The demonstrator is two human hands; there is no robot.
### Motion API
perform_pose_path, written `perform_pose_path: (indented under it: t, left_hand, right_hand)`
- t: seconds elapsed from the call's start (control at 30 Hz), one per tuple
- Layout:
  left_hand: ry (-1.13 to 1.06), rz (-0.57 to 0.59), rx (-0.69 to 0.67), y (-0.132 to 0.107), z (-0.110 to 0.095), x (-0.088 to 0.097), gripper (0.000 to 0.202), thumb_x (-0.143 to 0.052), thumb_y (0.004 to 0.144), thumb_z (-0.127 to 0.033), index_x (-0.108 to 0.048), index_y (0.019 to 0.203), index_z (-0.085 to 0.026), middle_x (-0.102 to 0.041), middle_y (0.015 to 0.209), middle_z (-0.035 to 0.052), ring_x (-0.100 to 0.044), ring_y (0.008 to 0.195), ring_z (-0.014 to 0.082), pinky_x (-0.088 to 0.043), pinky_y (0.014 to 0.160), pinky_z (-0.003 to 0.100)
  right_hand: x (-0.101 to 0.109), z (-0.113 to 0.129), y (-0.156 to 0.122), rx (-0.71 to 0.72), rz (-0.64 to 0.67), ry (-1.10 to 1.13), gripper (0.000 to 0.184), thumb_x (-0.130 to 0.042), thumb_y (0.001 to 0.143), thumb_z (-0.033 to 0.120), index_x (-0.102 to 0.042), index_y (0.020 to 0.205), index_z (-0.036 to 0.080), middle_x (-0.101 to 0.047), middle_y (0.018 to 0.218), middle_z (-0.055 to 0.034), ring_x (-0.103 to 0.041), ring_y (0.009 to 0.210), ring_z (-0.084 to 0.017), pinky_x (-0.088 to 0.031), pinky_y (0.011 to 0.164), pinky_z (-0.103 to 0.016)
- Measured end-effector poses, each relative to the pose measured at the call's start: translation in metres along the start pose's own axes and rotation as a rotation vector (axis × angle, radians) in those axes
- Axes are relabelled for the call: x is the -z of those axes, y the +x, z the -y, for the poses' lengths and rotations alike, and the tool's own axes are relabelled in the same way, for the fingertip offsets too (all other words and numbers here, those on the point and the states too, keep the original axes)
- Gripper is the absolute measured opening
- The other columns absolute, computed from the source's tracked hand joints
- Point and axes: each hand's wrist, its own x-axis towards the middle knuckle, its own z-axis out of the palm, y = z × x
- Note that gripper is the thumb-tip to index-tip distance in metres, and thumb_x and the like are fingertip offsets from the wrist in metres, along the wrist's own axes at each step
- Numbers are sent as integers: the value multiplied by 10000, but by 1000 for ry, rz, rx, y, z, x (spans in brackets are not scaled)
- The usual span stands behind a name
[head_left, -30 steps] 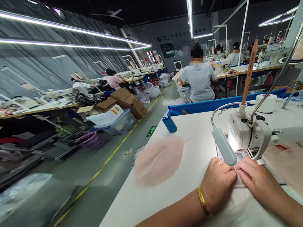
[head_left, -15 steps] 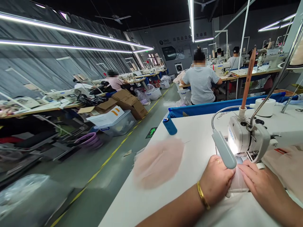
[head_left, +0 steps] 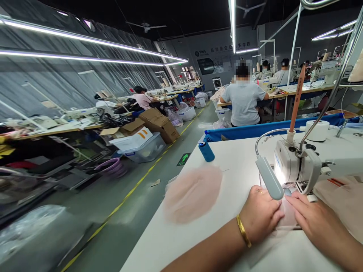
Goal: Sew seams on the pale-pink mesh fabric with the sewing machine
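My left hand (head_left: 261, 216), with a gold bracelet and a ring, presses a thin pale pink fabric piece (head_left: 287, 219) onto the white table (head_left: 238, 166) just in front of the sewing machine (head_left: 297, 162). Its fingers are curled on the cloth. My right hand (head_left: 314, 219) lies flat on the same piece from the right, fingers stretched toward the needle area. The machine's grey lamp (head_left: 269, 177) hangs over my left fingers and hides their tips.
A stack of round pink fabric pieces (head_left: 193, 194) lies left of my hands. A blue thread spool (head_left: 206, 151) stands farther back. A person in grey (head_left: 244, 100) sits ahead at another table. Boxes and bins line the aisle left.
The fabric piece has slid forward toward the needle under both hands. The view has shifted slightly rightward and down.
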Motion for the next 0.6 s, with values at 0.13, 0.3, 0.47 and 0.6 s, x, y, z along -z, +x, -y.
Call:
perform_pose_path:
  t: [0.13,0.3,0.47,0.6]
  left_hand:
    - [-35,101,17,-9,-13,15,619,-754,791,-773,-679,1020,-203,-716,1084,94,-674,1004,310,-483,959,475]
    - [-94,76,73,-13,-17,7,163,-670,794,-176,-539,879,-221,-667,1053,90,-616,924,258,-494,867,400]
    - [-296,-74,139,4,-5,-8,225,-504,786,-65,-533,938,-227,-627,871,29,-565,762,202,-498,743,313]
    - [-328,-86,188,14,-1,-10,235,-549,721,-92,-601,913,-217,-626,832,4,-566,746,185,-496,708,281]
  right_hand:
    - [7,-9,-10,90,114,177,388,-492,1006,182,-652,1339,302,-713,1384,-100,-734,1134,-282,-616,874,-408]
    - [14,-4,-3,84,197,428,271,-444,1076,201,-684,985,287,-751,1197,-53,-731,986,-228,-590,830,-366]
    - [18,6,3,-198,98,535,278,-433,1117,394,-696,1058,324,-764,985,-11,-725,906,-233,-566,789,-359]
    - [13,7,4,-402,27,595,349,-484,1080,521,-718,996,275,-774,838,-19,-742,796,-243,-561,688,-333]
